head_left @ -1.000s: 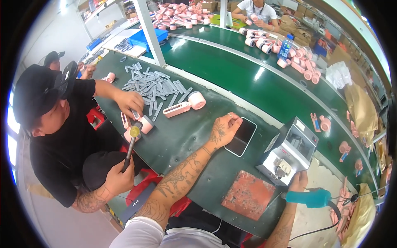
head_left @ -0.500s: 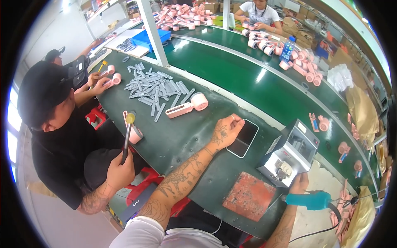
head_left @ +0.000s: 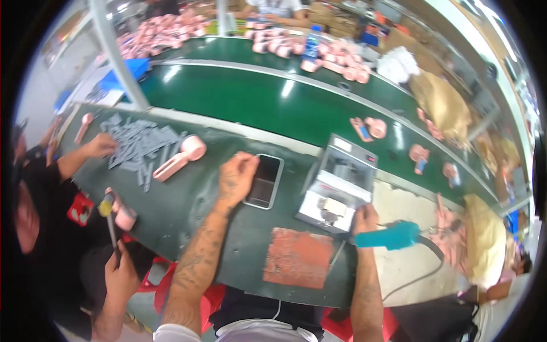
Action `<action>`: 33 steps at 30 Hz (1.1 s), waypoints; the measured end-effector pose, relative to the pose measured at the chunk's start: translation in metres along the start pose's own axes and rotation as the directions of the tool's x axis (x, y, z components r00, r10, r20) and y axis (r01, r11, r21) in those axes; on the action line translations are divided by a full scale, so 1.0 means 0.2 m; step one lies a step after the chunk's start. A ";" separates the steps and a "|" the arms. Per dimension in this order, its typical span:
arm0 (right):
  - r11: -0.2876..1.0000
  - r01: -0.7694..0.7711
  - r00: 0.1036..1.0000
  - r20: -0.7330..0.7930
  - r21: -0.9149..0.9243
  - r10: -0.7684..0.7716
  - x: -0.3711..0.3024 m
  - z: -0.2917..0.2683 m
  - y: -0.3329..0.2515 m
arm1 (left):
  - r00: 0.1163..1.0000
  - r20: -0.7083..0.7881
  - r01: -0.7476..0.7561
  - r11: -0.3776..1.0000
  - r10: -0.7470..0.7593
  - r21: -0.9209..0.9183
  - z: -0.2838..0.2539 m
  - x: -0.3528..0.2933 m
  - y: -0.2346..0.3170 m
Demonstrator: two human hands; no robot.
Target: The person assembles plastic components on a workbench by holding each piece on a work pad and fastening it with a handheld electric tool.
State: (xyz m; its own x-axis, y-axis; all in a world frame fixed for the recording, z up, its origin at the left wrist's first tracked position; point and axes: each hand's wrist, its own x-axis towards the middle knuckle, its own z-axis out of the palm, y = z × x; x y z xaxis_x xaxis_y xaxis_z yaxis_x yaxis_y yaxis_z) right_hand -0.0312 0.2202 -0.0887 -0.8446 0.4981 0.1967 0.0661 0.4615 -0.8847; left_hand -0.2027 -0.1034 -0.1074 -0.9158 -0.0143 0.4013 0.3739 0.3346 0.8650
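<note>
My left hand (head_left: 236,178) rests over the dark green work mat, fingertips pinched together beside the left edge of a dark-screened phone (head_left: 266,181) with a pale rim. Whatever the pinch may hold is too small to make out. My right hand (head_left: 365,218) is at the front right corner of a small grey and silver machine (head_left: 339,185) with a clear window on top. Its fingers are partly hidden. A teal corded tool (head_left: 393,235), with a thin shaft pointing left, crosses in front of my right wrist.
A worn red square pad (head_left: 298,257) lies before the machine. Grey flat strips (head_left: 139,142) and a pink handheld fan body (head_left: 181,157) lie leftward. A co-worker's hand (head_left: 119,273) holds a yellow-headed hammer (head_left: 108,214). Beyond runs a green conveyor (head_left: 228,91) with pink parts.
The view has swung right, so the bench things sit further left. Both my hands keep their places by the phone and machine. A co-worker's other hand now reaches to the grey strips.
</note>
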 end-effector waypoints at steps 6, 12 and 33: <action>0.969 -0.124 0.992 0.030 0.214 0.121 0.01 -0.06 0.03 | 0.990 0.073 0.123 0.989 -0.117 -0.077 0.06 0.01 0.09; 0.968 -0.122 0.993 0.025 0.218 0.119 0.00 -0.04 -0.01 | 0.990 0.082 0.125 0.989 -0.119 -0.076 0.05 0.00 0.13; 0.938 0.123 0.904 -0.426 0.324 0.028 0.88 0.01 0.04 | 0.996 0.019 0.088 0.996 -0.088 -0.017 0.04 0.03 0.18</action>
State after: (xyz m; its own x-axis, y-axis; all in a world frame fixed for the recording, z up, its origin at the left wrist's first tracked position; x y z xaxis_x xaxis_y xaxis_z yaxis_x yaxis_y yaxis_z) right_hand -0.1800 0.3100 -0.0631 -0.5354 0.7761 0.3332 -0.2142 0.2568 -0.9424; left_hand -0.1966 -0.0839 -0.0769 -0.9477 -0.0253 0.3181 0.2943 0.3160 0.9020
